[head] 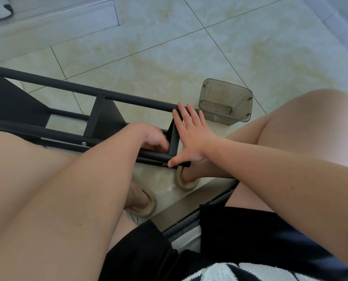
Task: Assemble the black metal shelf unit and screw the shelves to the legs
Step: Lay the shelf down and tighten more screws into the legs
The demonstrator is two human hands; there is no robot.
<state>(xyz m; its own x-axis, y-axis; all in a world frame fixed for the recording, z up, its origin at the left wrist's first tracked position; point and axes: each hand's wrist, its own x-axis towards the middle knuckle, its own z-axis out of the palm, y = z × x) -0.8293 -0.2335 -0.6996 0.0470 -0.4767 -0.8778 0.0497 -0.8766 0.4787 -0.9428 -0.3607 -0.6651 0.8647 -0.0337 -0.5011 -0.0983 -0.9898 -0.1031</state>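
So right hand (191, 138) flat, fingers spread, bracing the end shelf (174, 136); left hand (154, 136) curled behind it (can't see on what). If that palm slips, the shelf could skew off the leg (155, 156).

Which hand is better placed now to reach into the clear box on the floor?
Right, probably. The right hand lies open against the end shelf, beside the clear box; the left hand is curled inside the frame, farther from it.
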